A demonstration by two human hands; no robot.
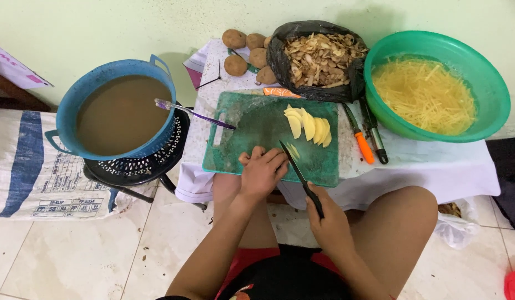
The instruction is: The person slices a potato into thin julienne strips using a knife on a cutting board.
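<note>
Your left hand (263,172) presses fingers together on a small potato piece (292,150) on the green cutting board (252,133), so it stays steady under the knife (299,175), which your right hand (329,225) grips closed by the handle. The cut slices (308,125) lie further back, well apart. The board's near edge is close to your knees; the left part of the board is open.

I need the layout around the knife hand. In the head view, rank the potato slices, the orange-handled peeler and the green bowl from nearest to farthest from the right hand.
From the right hand:
1. Potato slices, on the cutting board, ahead of it.
2. Orange-handled peeler, just right of the board.
3. Green bowl, far right, holding potato strips.
</note>
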